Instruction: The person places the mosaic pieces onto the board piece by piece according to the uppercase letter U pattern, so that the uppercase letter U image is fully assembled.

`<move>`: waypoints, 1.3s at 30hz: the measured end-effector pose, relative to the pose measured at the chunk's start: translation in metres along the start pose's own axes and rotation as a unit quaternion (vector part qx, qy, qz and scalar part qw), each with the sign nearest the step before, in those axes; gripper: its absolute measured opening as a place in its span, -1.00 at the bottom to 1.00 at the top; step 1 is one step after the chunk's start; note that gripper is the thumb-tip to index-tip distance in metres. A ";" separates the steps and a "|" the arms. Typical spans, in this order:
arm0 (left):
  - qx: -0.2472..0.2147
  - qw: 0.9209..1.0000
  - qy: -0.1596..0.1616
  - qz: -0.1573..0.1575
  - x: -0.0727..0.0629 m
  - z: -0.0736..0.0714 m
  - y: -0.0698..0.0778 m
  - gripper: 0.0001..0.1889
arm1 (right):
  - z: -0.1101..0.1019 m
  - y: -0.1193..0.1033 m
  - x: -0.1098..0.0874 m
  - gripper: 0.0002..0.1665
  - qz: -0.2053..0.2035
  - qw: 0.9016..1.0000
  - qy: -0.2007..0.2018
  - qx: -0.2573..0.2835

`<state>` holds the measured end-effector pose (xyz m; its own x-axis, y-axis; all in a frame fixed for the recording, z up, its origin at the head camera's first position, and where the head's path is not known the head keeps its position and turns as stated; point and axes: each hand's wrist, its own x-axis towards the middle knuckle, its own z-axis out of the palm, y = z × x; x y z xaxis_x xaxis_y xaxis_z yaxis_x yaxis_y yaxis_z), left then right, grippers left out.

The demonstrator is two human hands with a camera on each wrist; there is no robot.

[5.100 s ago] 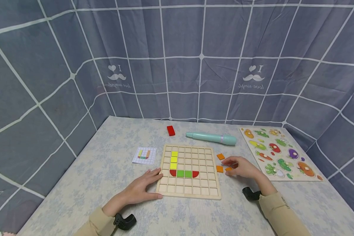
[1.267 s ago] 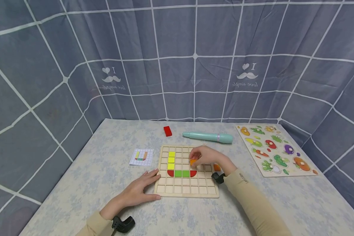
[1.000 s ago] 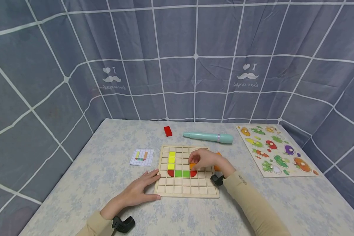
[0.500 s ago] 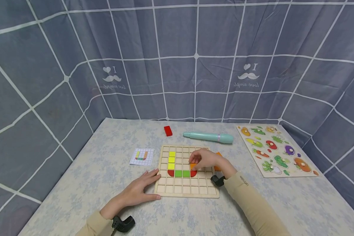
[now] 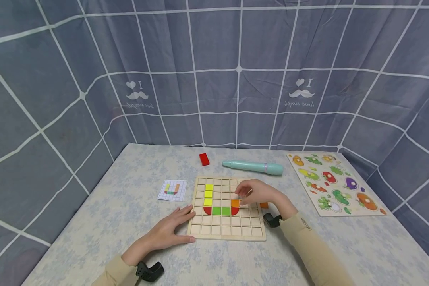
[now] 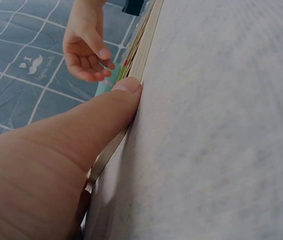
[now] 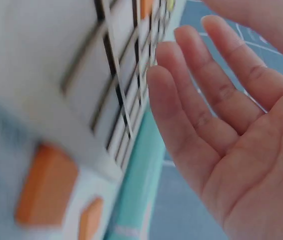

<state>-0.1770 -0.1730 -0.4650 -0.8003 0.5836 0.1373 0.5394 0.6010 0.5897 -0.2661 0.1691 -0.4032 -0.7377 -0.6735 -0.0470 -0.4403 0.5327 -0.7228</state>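
My left hand (image 5: 169, 230) lies flat at the left edge of a wooden grid board (image 5: 226, 230), its thumb against the near corner. An orange square tile (image 5: 234, 203) sits on the board just above the right red rounded piece (image 5: 234, 211). My right hand (image 5: 259, 193) hovers just right of that tile, holding nothing, with its fingers loosely bent. In the right wrist view the fingers (image 7: 164, 92) are apart from the grid. A column of yellow tiles (image 5: 208, 194), the left red rounded piece (image 5: 207, 210) and green tiles (image 5: 221, 211) complete a U shape.
Two loose orange tiles (image 7: 46, 185) lie right of the board, partly hidden by my right hand in the head view. A pattern card (image 5: 172, 190) lies to the left. Behind are a red block (image 5: 204, 159) and a teal pen (image 5: 252, 167); a vegetable puzzle (image 5: 336, 184) lies right.
My right hand has brought an orange tile from the table's right onto the board, set it above the red piece, let go and drawn slightly right. The left hand has stayed put.
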 end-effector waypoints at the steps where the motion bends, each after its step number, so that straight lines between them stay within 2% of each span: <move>1: -0.001 1.000 0.000 0.000 0.000 0.000 0.000 -0.18 | -0.002 0.001 -0.004 -0.66 0.001 1.000 0.005 0.000; 10: -0.003 1.000 0.000 -0.001 0.000 0.000 0.000 -0.18 | -0.018 0.027 -0.038 -0.65 0.027 0.998 0.058 0.025; 17: -0.005 1.000 -0.002 -0.002 0.000 0.000 -0.001 -0.18 | -0.019 0.042 -0.057 -0.64 0.039 0.995 0.086 0.014; 29: -0.004 1.000 0.006 0.000 0.000 0.000 0.001 -0.17 | -0.021 0.059 -0.066 -0.61 0.056 0.993 0.100 0.012; 34: -0.003 1.000 0.004 -0.006 0.000 0.000 0.001 -0.16 | -0.020 0.060 -0.067 -0.60 0.050 0.994 0.099 0.007; 39: 0.002 1.000 0.006 0.003 0.000 0.000 0.001 -0.18 | -0.019 0.061 -0.067 -0.59 0.043 0.994 0.099 0.011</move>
<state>-0.1763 -0.1727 -0.4646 -0.8003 0.5803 0.1511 0.5453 0.5993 0.5861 -0.2534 0.2568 -0.4311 -0.8592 -0.5110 0.0260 -0.3615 0.5702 -0.7376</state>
